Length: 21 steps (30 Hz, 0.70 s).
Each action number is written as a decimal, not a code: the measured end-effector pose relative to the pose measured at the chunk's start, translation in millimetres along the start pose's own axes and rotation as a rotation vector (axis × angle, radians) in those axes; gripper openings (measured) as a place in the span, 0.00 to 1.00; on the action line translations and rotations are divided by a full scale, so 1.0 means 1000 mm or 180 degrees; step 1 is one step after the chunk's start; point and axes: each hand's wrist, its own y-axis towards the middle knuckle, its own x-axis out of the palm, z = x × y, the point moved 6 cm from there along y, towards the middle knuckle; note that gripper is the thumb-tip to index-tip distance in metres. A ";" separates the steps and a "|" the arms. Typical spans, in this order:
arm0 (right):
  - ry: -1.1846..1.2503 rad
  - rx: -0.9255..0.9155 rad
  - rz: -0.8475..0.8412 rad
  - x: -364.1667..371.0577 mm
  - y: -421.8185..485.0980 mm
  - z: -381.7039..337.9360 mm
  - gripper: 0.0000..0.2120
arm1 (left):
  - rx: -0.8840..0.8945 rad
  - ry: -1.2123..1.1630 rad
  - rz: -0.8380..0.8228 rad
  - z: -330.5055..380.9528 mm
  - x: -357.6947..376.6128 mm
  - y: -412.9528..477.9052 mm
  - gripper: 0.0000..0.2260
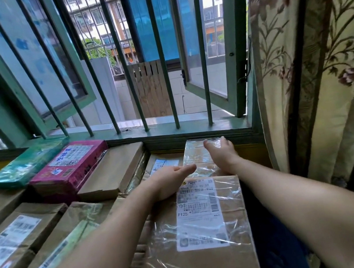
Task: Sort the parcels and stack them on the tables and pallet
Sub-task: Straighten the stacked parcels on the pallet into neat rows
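Brackets the small taped parcel (195,153) just below the window sill (194,131) with left hand (170,181) flat and open, right hand (222,153) loosely spread over it, grips nothing, likely squaring it snug under the sill.

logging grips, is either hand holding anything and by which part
Nothing is gripped. The left hand lies flat at the near edge of the small taped parcel; the right hand rests open on its top.

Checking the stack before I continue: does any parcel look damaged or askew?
Nothing looks spilled. The front labelled box has loose, wrinkled clear tape across its top, and the pink parcel lies angled to it.
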 end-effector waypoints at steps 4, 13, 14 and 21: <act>0.0110 0.0033 -0.0167 0.009 0.007 0.003 0.43 | -0.0048 -0.0076 0.0097 -0.005 -0.002 0.003 0.29; 0.0581 -0.0107 -0.0853 -0.007 -0.030 -0.001 0.39 | 0.0043 0.0157 0.0839 -0.007 -0.019 -0.008 0.29; 0.0721 -0.0149 -0.0932 -0.012 -0.045 -0.003 0.34 | 0.0083 0.0123 0.0906 -0.007 -0.020 -0.013 0.28; 0.0532 -0.0853 -0.0637 -0.026 -0.116 -0.001 0.32 | 0.0501 -0.0126 0.0669 0.000 0.004 -0.068 0.29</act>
